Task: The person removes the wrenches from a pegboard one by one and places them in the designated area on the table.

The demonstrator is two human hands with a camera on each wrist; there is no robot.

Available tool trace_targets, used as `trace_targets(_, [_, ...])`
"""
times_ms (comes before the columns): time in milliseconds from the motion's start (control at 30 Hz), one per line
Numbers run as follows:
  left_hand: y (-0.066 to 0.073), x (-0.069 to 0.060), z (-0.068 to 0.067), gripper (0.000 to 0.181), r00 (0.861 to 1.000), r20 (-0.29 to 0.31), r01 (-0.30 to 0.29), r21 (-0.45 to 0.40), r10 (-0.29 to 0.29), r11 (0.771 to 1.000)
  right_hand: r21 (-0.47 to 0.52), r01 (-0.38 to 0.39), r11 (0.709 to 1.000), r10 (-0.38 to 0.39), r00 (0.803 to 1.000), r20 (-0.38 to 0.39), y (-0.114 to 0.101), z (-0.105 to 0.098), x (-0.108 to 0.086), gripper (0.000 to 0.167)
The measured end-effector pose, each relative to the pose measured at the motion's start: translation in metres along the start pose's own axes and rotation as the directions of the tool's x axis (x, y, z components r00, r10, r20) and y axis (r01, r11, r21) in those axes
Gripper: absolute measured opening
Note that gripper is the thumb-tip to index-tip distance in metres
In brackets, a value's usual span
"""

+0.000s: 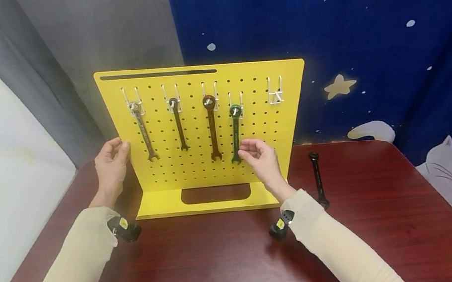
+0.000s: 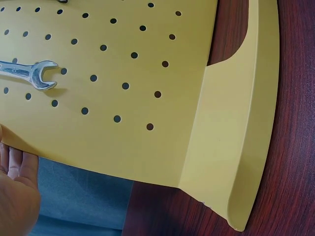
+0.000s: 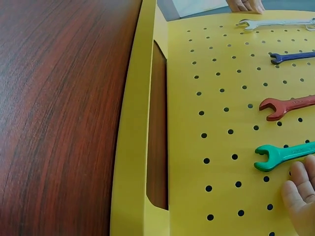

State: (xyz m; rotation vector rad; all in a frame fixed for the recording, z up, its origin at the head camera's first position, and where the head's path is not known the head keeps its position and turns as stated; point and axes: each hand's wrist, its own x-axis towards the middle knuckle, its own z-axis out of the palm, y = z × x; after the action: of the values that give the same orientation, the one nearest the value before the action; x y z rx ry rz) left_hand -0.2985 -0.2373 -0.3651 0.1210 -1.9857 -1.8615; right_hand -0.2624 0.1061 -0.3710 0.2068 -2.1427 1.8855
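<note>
A yellow pegboard [image 1: 208, 169] stands upright on the table. My left hand [image 1: 111, 163] grips its left edge, the thumb at the front and the fingers partly hidden behind. My right hand [image 1: 263, 159] is beside the lower end of a green wrench [image 1: 236, 134], its fingers loosely bent; whether they touch the wrench I cannot tell. The green wrench hangs by its ring end from a white hook, open jaw downward. To its left hang a red wrench [image 1: 213, 135], a dark blue wrench [image 3: 290, 57] and a silver wrench [image 1: 145, 135].
Another white hook [image 1: 276, 96] is fixed at the board's right side. A black wrench [image 1: 318, 180] lies on the dark red wooden table [image 1: 211, 264], right of the board. Behind the table hang a grey curtain [image 1: 106, 26] and a blue curtain with stars [image 1: 298, 7].
</note>
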Motion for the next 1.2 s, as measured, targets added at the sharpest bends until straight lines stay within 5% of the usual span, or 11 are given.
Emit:
trace_targets(667, [0.002,0.002,0.003,0.011,1.0,-0.01,0.024,-0.054,-0.025,0.998,0.039,-0.006,0.999,0.007,1.0,-0.028,-0.004,0.012,0.004,0.024])
trace_targets(1200, [-0.001,0.003,0.0,0.012,0.999,-0.011,0.049,-0.02,-0.049,0.999,0.074,-0.045,0.996,0.047,0.999,-0.028,-0.006,0.013,0.0,0.017])
